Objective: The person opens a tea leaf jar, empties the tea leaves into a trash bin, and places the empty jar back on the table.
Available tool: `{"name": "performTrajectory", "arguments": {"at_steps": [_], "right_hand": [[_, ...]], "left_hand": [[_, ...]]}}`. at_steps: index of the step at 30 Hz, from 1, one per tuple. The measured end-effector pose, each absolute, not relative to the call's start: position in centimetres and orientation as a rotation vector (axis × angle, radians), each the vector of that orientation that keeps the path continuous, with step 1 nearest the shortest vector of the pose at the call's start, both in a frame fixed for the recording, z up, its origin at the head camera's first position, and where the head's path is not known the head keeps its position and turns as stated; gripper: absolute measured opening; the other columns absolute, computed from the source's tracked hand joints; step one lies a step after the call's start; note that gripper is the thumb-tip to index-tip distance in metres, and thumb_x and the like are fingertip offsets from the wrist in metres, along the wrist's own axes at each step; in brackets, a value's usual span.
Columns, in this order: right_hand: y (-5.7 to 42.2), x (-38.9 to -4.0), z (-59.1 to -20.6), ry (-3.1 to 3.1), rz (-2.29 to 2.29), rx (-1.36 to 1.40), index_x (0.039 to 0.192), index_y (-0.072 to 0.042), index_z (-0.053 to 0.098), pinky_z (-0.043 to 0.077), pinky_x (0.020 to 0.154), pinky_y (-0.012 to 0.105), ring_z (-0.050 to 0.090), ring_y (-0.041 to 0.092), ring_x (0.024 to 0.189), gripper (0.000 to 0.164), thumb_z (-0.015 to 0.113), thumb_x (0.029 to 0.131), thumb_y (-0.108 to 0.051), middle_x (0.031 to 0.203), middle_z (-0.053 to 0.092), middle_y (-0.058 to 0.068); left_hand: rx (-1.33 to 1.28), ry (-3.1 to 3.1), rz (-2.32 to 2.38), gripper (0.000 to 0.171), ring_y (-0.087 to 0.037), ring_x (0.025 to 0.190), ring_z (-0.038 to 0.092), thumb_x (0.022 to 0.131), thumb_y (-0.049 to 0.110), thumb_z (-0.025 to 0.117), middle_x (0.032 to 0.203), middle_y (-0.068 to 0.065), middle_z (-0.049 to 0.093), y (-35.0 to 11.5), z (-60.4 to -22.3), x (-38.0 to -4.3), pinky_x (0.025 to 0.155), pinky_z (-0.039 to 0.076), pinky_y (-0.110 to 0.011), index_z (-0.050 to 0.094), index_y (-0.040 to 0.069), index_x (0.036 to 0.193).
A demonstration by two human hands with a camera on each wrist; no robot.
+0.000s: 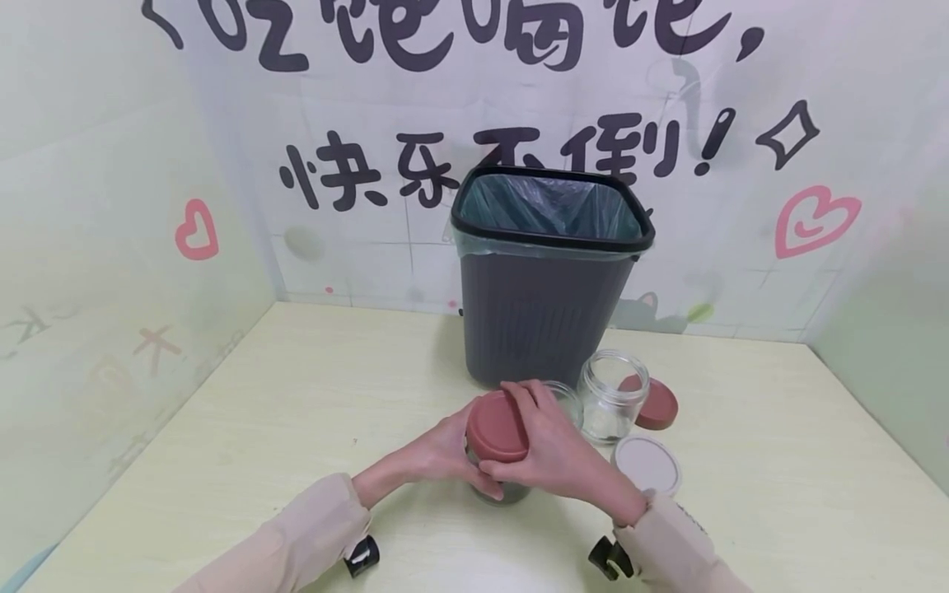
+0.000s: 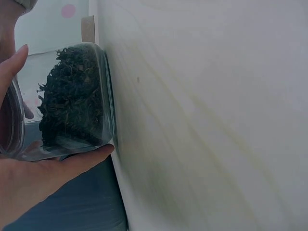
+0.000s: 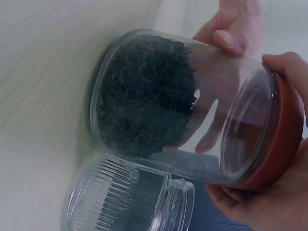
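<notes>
A clear glass jar (image 3: 144,96) stands upright on the table, partly filled with dark, curled dried leaves (image 2: 72,101). Its reddish lid (image 1: 495,424) sits on the mouth. My left hand (image 1: 448,445) holds the glass body from the left side, fingers wrapped round it. From the right, my right hand (image 1: 552,453) grips the lid, with thumb at the near edge and fingers over the far edge. In the right wrist view the lid (image 3: 284,139) lies against the rim, and a ribbed glass jar (image 3: 110,197) is close beside the held one.
A dark bin (image 1: 537,321) with a plastic liner stands at the back. Right of my hands are an open glass jar (image 1: 614,399), another partly hidden glass jar (image 1: 562,399), a red lid (image 1: 660,405) and a pale lid (image 1: 647,465). Printed sheets wall the table on three sides.
</notes>
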State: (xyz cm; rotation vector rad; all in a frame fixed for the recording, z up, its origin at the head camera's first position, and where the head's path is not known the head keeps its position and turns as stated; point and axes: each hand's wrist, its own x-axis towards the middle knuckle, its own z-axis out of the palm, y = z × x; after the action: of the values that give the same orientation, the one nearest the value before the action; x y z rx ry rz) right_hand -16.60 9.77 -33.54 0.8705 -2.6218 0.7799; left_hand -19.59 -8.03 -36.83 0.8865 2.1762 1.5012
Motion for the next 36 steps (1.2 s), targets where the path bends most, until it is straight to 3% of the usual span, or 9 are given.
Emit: {"name": "performTrajectory", "arguments": {"at_steps": [7, 14, 21, 28, 32, 36], "right_hand": [[10.7, -17.2, -32.5, -2.699, 1.001, 1.047, 0.129, -0.002, 0.035, 0.048, 0.073, 0.028, 0.049, 0.017, 0.094, 0.078, 0.075, 0.067, -0.029, 0.115, 0.043, 0.007], [11.3, -17.4, -31.6, -2.738, 1.110, 1.026, 0.131, -0.007, 0.036, 0.047, 0.074, 0.027, 0.049, 0.016, 0.095, 0.076, 0.074, 0.069, -0.029, 0.117, 0.044, 0.005], [13.0, -16.8, -30.4, -2.736, 0.954, 0.862, 0.128, -0.004, 0.041, 0.047, 0.071, 0.029, 0.051, 0.018, 0.091, 0.078, 0.075, 0.067, -0.038, 0.113, 0.047, 0.008], [16.8, -15.0, -29.3, -2.898, 0.721, 0.645, 0.122, -0.004, 0.047, 0.045, 0.062, 0.026, 0.050, 0.017, 0.084, 0.081, 0.071, 0.063, -0.056, 0.106, 0.049, 0.008], [18.6, -14.5, -30.7, -2.914, 0.620, 0.721, 0.111, -0.001, 0.050, 0.045, 0.060, 0.024, 0.049, 0.012, 0.076, 0.074, 0.074, 0.061, -0.050, 0.099, 0.048, 0.007], [19.3, -14.4, -33.4, -2.899, 0.539, 0.803, 0.108, 0.002, 0.051, 0.045, 0.066, 0.028, 0.049, 0.012, 0.078, 0.072, 0.077, 0.059, -0.042, 0.098, 0.048, 0.007]], "left_hand": [[0.893, 2.180, 1.503, 0.095, -0.015, 0.113, 0.044, 0.057, 0.010, 0.083, 0.123, -0.001, 0.047, -8.1, -36.9, -19.5, 0.096, 0.035, -0.033, 0.027, 0.013, 0.134], [0.920, 2.175, 1.508, 0.098, -0.014, 0.112, 0.044, 0.055, 0.011, 0.084, 0.122, 0.002, 0.048, -8.0, -36.9, -19.7, 0.095, 0.035, -0.033, 0.026, 0.018, 0.134], [0.841, 2.284, 1.464, 0.093, -0.014, 0.111, 0.046, 0.052, 0.014, 0.085, 0.122, 0.000, 0.049, -8.0, -36.9, -19.5, 0.094, 0.035, -0.032, 0.034, 0.012, 0.129], [0.832, 2.319, 1.459, 0.095, -0.019, 0.114, 0.046, 0.050, 0.015, 0.086, 0.123, -0.006, 0.050, -7.9, -37.0, -19.6, 0.098, 0.032, -0.039, 0.034, 0.011, 0.129], [0.830, 2.330, 1.466, 0.096, -0.020, 0.114, 0.045, 0.049, 0.016, 0.087, 0.124, -0.006, 0.050, -7.9, -37.0, -19.7, 0.099, 0.031, -0.042, 0.035, 0.011, 0.129], [0.820, 2.342, 1.464, 0.096, -0.021, 0.115, 0.045, 0.049, 0.017, 0.087, 0.124, -0.007, 0.050, -8.1, -37.0, -19.7, 0.099, 0.031, -0.043, 0.034, 0.010, 0.130]]}}
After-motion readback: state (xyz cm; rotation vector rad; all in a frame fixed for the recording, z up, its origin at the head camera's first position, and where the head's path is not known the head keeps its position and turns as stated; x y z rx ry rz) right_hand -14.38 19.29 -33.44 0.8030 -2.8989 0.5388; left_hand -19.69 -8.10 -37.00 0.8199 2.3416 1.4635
